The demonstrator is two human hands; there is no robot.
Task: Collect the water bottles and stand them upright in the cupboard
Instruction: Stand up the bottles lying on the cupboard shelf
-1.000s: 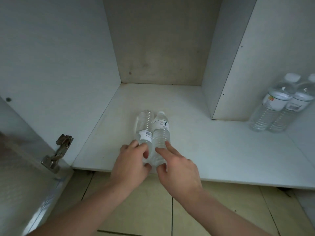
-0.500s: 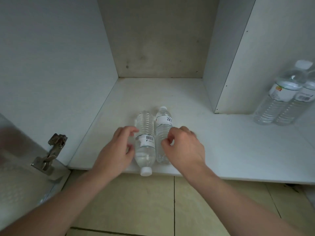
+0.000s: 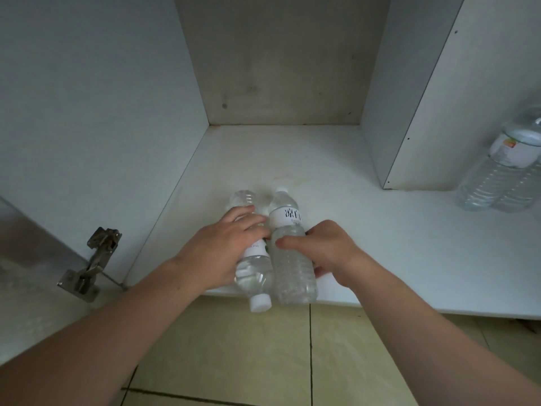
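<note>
Two clear water bottles lie side by side on the white cupboard floor [image 3: 292,159] near its front edge. The left bottle [image 3: 254,273] has its white cap toward me, past the edge. The right bottle [image 3: 292,268] has its cap pointing into the cupboard and a white label with dark characters. My left hand [image 3: 222,247] wraps over the middle of the left bottle. Around the middle of the right bottle my right hand [image 3: 325,250] is closed, thumb on top.
Two larger bottles [image 3: 497,177] stand upright in the right compartment, behind a white divider panel [image 3: 415,106]. A metal hinge [image 3: 93,259] sits on the open door at the left. Beige floor tiles [image 3: 263,361] lie below the shelf edge.
Both hands have closed around the lying bottles, left on the left one, right on the right one. The bottles have slid slightly toward me, over the shelf edge.
</note>
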